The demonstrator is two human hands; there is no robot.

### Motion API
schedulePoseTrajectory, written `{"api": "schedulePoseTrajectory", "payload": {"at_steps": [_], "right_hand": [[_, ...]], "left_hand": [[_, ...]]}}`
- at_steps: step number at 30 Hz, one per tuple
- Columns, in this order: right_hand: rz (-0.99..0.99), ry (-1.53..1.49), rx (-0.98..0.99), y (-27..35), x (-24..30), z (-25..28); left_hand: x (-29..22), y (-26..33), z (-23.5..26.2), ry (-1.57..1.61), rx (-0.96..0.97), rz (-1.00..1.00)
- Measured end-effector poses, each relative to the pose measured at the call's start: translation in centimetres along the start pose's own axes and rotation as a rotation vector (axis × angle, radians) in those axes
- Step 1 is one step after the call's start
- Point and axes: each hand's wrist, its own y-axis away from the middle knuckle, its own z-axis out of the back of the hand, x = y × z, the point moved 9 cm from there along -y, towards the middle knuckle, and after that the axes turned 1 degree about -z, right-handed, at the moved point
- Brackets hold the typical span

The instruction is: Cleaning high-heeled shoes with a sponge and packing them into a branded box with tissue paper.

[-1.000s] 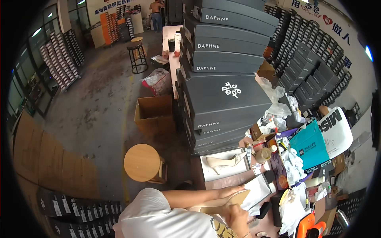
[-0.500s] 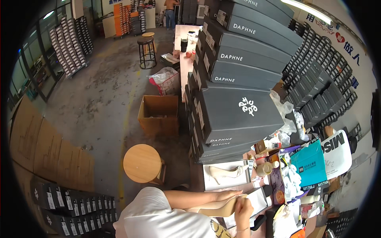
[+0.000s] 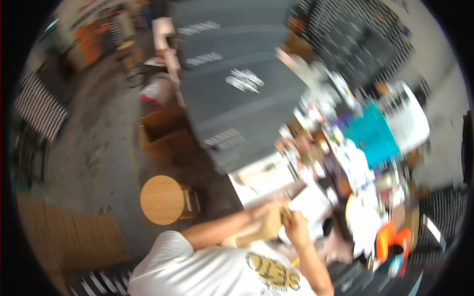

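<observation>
A beige high-heeled shoe lies across the front of my body with its tan sole turned up. My left hand grips it along the far side; its fingers are blurred. My right hand is closed at the right end of the same shoe, and any small thing inside those fingers is hidden. Just beyond them, a second beige shoe rests in an open white shoebox on the table. White paper lies to the right of my hands.
Stacked dark shoeboxes rise beyond the open box. Clutter, a teal bag and an orange object crowd the right side. On the left stand a round wooden stool and an open cardboard carton. Motion blurs the picture.
The view has swung and tilted, so the shoeboxes and table have shifted left and the orange object shows more. Both hands stay at the shoe, now held a little closer to the white paper.
</observation>
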Motion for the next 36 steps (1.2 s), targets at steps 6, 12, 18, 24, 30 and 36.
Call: {"api": "schedulePoseTrajectory", "payload": {"at_steps": [6,12,18,24,30,36], "right_hand": [[0.076,0.110,0.332,2.6,0.7,-1.6],[0.391,-0.092,0.041,4.3,4.8,1.7],[0.169,-0.120,-0.005,0.3,1.5,2.7],[0.086,-0.178,-0.066,-1.9,-2.2,3.0],[-0.168,-0.146,-0.228,-3.2,-12.0,3.6],[-0.722,-1.973,-0.387,-0.2,-19.8,2.2]], "left_hand": [[0.5,1.8,-1.8,0.315,-0.299,0.336],[0.9,0.7,-3.6,0.312,-0.137,0.415],[1.4,-1.8,-2.8,0.114,-0.269,0.372],[2.7,-3.8,-3.0,0.347,-0.015,0.415],[3.4,-7.4,-2.0,0.110,-0.015,0.478],[-0.3,-14.9,1.3,-0.635,-0.145,0.181]]}}
